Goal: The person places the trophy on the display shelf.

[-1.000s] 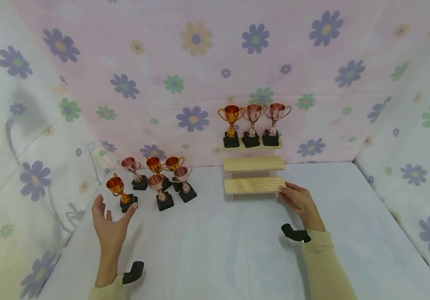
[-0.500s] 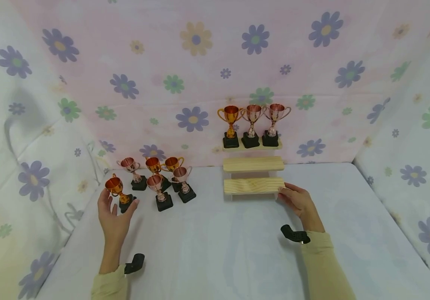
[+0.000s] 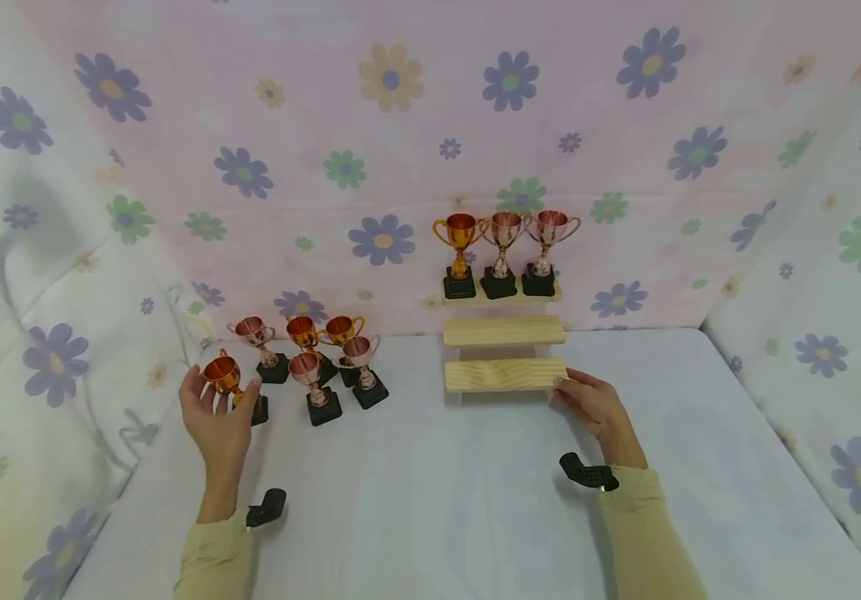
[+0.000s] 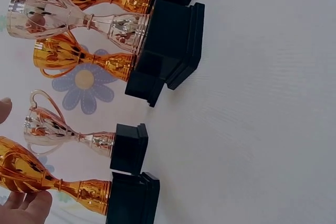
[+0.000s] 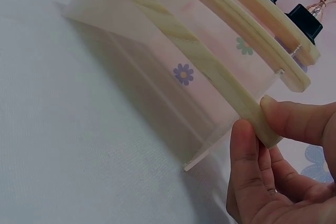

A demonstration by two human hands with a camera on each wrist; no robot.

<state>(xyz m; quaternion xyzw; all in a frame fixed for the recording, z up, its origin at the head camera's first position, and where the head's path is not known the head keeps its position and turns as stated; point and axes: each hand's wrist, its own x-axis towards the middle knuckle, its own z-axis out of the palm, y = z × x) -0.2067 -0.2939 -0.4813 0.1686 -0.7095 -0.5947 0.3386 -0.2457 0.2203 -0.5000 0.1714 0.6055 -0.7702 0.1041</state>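
My left hand (image 3: 218, 400) curls round the bowl of a gold trophy (image 3: 223, 379) on a black base, at the left end of a cluster of several trophies (image 3: 317, 358) on the white table. In the left wrist view its fingers (image 4: 26, 205) touch the gold trophy (image 4: 52, 184), and the thumb tip shows on the other side. My right hand (image 3: 588, 398) pinches the right end of the lowest step of a wooden stepped shelf (image 3: 505, 375). The right wrist view shows thumb and fingers (image 5: 247, 145) on that shelf step (image 5: 210, 69). Three trophies (image 3: 501, 250) stand on the top step.
Floral cloth walls (image 3: 392, 150) close in the table at the back and both sides. The middle shelf step (image 3: 503, 330) carries nothing. The white tabletop (image 3: 430, 500) stretches in front of the shelf and the trophies. Black wrist mounts sit on both sleeves.
My left hand has moved forward from beside the gold trophy's base and closed round its bowl. The right hand has stayed on the shelf end.
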